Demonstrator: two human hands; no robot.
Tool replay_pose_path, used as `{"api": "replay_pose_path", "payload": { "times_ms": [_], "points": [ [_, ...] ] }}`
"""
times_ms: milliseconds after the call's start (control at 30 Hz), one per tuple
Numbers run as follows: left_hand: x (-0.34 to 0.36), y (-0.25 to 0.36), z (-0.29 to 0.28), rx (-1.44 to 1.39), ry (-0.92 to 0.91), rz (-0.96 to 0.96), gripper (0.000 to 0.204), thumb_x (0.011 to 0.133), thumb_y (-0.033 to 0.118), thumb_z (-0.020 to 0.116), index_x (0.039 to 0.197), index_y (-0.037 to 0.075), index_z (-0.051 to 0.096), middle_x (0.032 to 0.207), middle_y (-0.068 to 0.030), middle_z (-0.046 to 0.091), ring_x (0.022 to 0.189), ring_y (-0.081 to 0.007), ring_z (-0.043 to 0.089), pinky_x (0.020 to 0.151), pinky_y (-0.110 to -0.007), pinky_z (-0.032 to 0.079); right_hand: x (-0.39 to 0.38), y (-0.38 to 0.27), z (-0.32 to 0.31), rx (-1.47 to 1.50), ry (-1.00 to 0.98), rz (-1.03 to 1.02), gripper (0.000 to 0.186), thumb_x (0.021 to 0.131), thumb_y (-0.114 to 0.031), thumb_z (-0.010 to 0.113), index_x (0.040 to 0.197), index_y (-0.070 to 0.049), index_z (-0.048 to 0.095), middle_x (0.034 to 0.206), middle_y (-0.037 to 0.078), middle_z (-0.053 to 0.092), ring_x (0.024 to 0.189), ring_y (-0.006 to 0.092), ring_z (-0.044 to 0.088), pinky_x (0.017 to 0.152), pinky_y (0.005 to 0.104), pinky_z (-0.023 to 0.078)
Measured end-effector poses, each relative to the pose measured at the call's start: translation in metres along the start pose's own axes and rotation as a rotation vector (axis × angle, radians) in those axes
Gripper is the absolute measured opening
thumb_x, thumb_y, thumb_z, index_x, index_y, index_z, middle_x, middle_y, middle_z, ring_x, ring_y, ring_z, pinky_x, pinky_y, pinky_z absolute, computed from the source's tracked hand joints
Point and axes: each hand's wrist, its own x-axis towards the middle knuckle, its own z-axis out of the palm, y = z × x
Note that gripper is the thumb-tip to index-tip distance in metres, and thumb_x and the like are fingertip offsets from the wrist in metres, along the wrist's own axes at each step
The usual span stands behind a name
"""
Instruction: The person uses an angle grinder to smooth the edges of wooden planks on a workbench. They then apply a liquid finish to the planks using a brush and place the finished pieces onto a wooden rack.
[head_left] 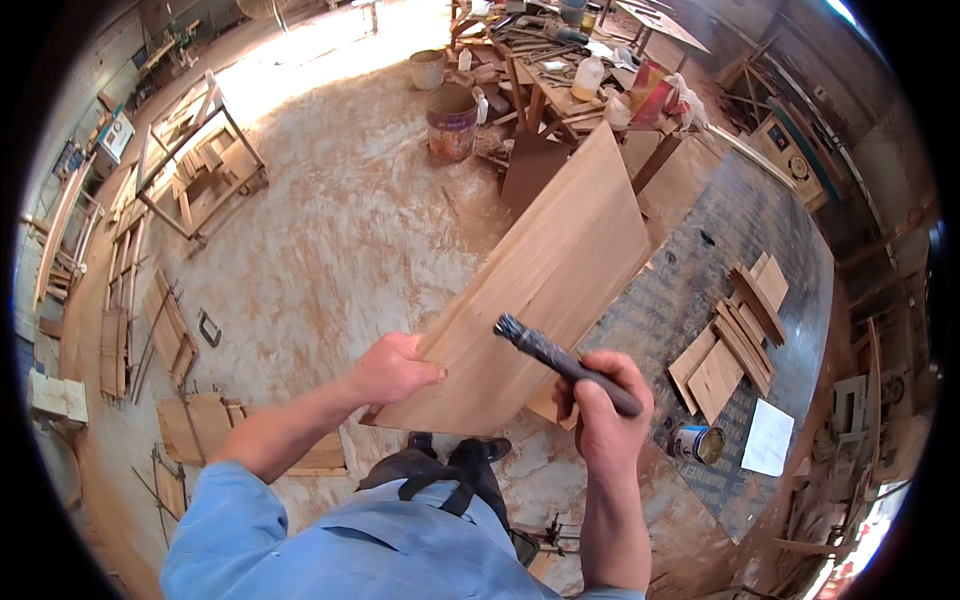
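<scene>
A long, pale wooden board [550,255] slants up and away in front of me, its near end close to my body. My left hand [395,368] is closed on the board's left edge near that end, with the thumb on the face and the other fingers hidden behind. In front of the board, my right hand [612,405] wraps round a dark rod-shaped tool [550,355]. This tool has a shiny, dark, knobby end pointing up and left over the board; its exact kind cannot be made out.
At right, a dark sheet-topped table [660,360] bears wood offcuts [735,345], an open can [697,443] and white paper [768,438]. A cluttered bench [545,95] and a bucket [452,125] stand beyond. A clamp [209,328] lies on the floor at left.
</scene>
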Motion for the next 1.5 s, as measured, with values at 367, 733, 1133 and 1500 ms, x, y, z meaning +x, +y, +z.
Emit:
{"api": "replay_pose_path", "payload": {
  "times_ms": [367,733,1133,1500],
  "points": [
    [-0.030,-0.051,-0.078,0.226,-0.175,-0.050,0.033,0.077,0.018,0.068,0.106,0.002,0.068,0.091,-0.0175,0.073,0.085,-0.0257,0.070,0.079,-0.037,0.054,0.033,0.068,0.092,-0.167,-0.079,0.189,0.022,0.090,-0.008,0.068,0.109,0.003,0.064,0.084,0.006,0.069,0.071,0.0068,0.063,0.058,0.0196,0.048],
    [-0.026,-0.057,-0.105,0.232,-0.192,-0.084,0.033,0.078,0.019,0.068,0.107,0.002,0.069,0.091,-0.0169,0.073,0.083,-0.0228,0.069,0.077,-0.037,0.054,0.060,0.089,0.108,-0.312,-0.014,0.128,0.022,0.089,-0.008,0.070,0.109,0.002,0.065,0.077,0.002,0.066,0.061,0.0041,0.057,0.053,0.0187,0.045],
    [-0.019,-0.063,-0.108,0.167,-0.184,-0.169,0.032,0.079,0.018,0.067,0.106,0.001,0.068,0.093,-0.0179,0.072,0.086,-0.0261,0.070,0.079,-0.037,0.054,0.049,0.106,0.122,-0.748,-0.264,-0.411,0.028,0.080,-0.004,0.076,0.105,0.001,0.065,0.091,0.016,0.066,0.079,0.0293,0.066,0.069,0.0351,0.054],
    [-0.021,-0.103,-0.133,0.496,-0.178,0.076,0.041,0.076,0.031,0.064,0.104,0.001,0.067,0.094,-0.0260,0.068,0.087,-0.0423,0.066,0.077,-0.046,0.054,0.100,0.076,0.085,-0.357,0.121,-0.060,0.016,0.091,-0.008,0.065,0.105,0.002,0.067,0.081,0.007,0.068,0.069,0.0146,0.066,0.059,0.0242,0.050]
  ]
}}
